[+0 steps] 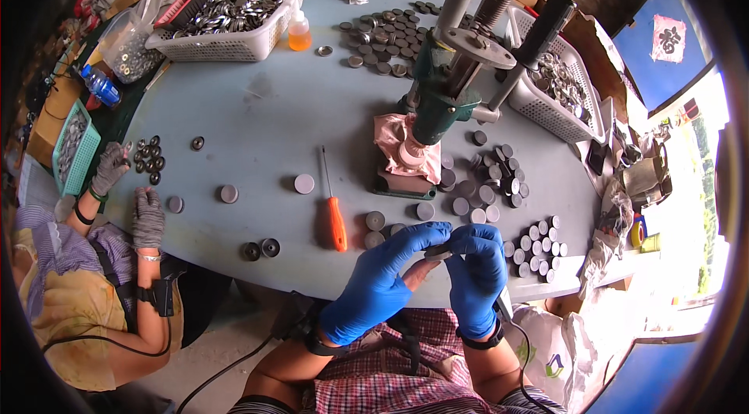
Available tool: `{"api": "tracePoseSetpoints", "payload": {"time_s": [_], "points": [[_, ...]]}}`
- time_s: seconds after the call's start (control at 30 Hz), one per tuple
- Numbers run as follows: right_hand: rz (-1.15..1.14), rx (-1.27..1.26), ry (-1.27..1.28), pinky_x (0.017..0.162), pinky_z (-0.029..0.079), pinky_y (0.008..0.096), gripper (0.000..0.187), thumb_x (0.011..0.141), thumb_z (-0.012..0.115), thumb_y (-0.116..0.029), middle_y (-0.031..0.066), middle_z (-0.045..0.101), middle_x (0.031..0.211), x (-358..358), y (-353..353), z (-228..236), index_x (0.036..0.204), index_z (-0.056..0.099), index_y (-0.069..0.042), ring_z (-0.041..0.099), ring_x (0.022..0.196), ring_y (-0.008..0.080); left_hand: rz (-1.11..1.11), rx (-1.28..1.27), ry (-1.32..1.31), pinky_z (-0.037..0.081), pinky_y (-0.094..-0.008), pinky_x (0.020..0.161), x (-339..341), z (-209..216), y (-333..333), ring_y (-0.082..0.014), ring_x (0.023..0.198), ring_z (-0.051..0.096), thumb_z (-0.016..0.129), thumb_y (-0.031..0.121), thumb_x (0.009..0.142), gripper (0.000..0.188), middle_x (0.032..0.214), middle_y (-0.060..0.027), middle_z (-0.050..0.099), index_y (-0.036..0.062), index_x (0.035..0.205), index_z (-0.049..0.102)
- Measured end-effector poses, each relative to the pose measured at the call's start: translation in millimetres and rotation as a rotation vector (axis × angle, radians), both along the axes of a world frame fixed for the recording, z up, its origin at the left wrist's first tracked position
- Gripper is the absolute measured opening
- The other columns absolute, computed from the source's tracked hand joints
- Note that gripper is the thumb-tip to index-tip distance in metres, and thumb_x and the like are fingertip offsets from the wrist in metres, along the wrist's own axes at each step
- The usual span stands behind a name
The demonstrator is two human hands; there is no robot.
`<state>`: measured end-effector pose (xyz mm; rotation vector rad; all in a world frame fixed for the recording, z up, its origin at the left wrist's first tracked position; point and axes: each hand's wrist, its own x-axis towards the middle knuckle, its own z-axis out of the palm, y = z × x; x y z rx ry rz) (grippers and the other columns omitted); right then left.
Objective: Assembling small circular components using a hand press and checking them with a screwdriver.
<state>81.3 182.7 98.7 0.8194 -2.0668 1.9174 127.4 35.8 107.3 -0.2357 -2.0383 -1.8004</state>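
In blue gloves, my left hand (384, 277) and my right hand (477, 273) meet over the table's near edge. Between their fingertips they grip a small dark round cap (438, 253), mostly covered by the fingers. A bare thumb shows out of the left glove. Just beyond my hands stands a green hand press (437, 113), its base draped with pink cloth (390, 141). Left of my hands lies a screwdriver (336, 223) with an orange handle. Grey round caps (374, 220) lie close to my left hand, and a group of upright ones (537, 246) sits right of my right hand.
More caps (488, 180) crowd the press's right side, others (386, 39) lie behind it. White baskets (234, 43) (558, 106) of metal parts stand far left and right, near a bottle of orange liquid (299, 33). At left, a co-worker's grey-gloved hands (147, 219) rest by small dark rings (148, 158).
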Motion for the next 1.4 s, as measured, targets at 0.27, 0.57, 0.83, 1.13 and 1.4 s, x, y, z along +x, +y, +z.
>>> {"api": "tracePoseSetpoints", "payload": {"time_s": [0.27,0.57,0.83,1.13,1.4], "points": [[-0.023,0.044,0.082,0.080,0.052,0.0328,0.036,0.071,0.074,0.014,0.0138,0.059,0.100,8,3,1,0.101,0.059,-0.001,0.063,0.090,0.0242,-0.004,-0.027,0.067,0.053,-0.0350,0.089,3,2,0,-0.0273,0.106,0.066,0.072,-0.006,0.081,0.039,0.114,-0.0134,0.067,0.0021,0.117,0.062],[0.012,0.147,0.019,0.078,0.053,0.0319,0.031,0.072,0.078,0.005,0.0131,0.065,0.100,9,9,13,0.100,0.065,-0.003,0.066,0.088,0.0254,0.058,-0.095,0.117,0.055,-0.0319,0.085,6,5,-4,-0.0238,0.095,0.068,0.075,-0.008,0.075,0.033,0.102,-0.0091,0.070,0.0040,0.105,0.071],[0.060,0.183,0.022,0.076,0.053,0.0313,0.032,0.071,0.079,0.005,0.0120,0.066,0.096,8,16,19,0.099,0.068,-0.004,0.067,0.085,0.0242,0.039,-0.062,0.143,0.058,-0.0302,0.079,5,0,-4,-0.0202,0.090,0.070,0.076,-0.008,0.073,0.037,0.100,-0.0066,0.071,0.0056,0.107,0.072],[0.042,0.236,0.048,0.072,0.052,0.0310,0.032,0.069,0.081,0.004,0.0101,0.067,0.091,9,20,20,0.098,0.069,-0.006,0.066,0.081,0.0227,0.008,-0.028,0.122,0.058,-0.0300,0.079,6,-1,-2,-0.0197,0.089,0.070,0.076,-0.010,0.073,0.035,0.100,-0.0075,0.071,0.0038,0.106,0.072],[0.034,0.219,0.033,0.070,0.051,0.0307,0.033,0.068,0.081,0.003,0.0098,0.067,0.088,8,19,17,0.097,0.070,-0.006,0.066,0.079,0.0231,0.003,0.028,0.099,0.059,-0.0301,0.080,6,-4,2,-0.0200,0.090,0.070,0.075,-0.012,0.074,0.035,0.099,-0.0087,0.071,0.0020,0.106,0.072]]}}
